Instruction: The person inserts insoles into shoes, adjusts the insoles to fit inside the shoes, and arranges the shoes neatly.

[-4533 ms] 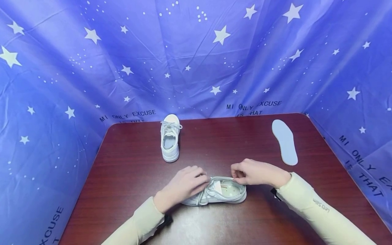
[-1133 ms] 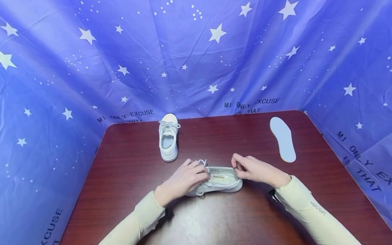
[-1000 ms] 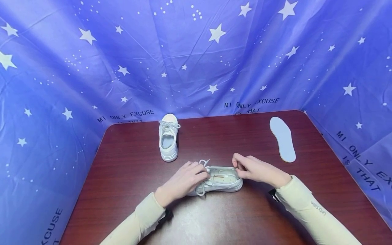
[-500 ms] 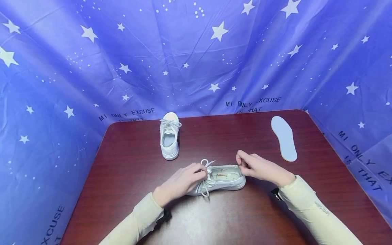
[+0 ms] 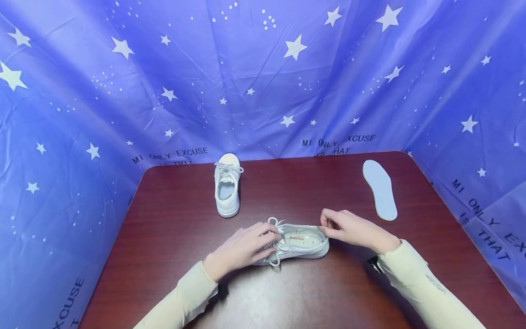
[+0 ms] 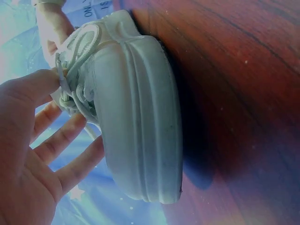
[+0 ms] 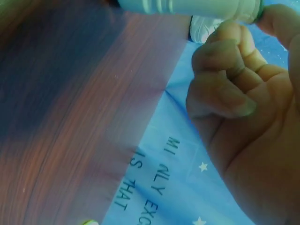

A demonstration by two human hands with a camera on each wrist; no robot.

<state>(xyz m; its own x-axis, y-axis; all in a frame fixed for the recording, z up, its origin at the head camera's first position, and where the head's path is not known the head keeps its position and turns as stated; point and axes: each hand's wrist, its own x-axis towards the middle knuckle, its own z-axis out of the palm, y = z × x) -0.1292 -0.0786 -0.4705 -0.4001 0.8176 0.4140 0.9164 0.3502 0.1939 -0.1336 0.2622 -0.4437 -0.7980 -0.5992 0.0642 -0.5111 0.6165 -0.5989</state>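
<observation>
A white lace-up sneaker [image 5: 306, 250] lies across the table in front of me, toe left and heel right. My left hand [image 5: 244, 246] is over its front; in the left wrist view the thumb and fingers pinch at the laces [image 6: 75, 91] and tongue area, the other fingers spread by the upper. At the heel my right hand [image 5: 353, 228] pinches the collar between thumb and index finger, its other fingers curled, as the right wrist view shows. Inside the shoe a pale footbed with a brownish mark shows. The toe is partly hidden by my left hand.
A second white sneaker [image 5: 227, 185] stands at the back left, heel toward me, with a grey-blue insole inside. At the back right lies a loose pale insole [image 5: 380, 189]. A blue star-print curtain [image 5: 263, 68] surrounds the dark red table [image 5: 164, 219].
The sneaker has shifted slightly away from me since the oldest frame. Its lace loops now stick out beside my left hand, and the white tongue label is out of sight. My left fingers have spread slightly.
</observation>
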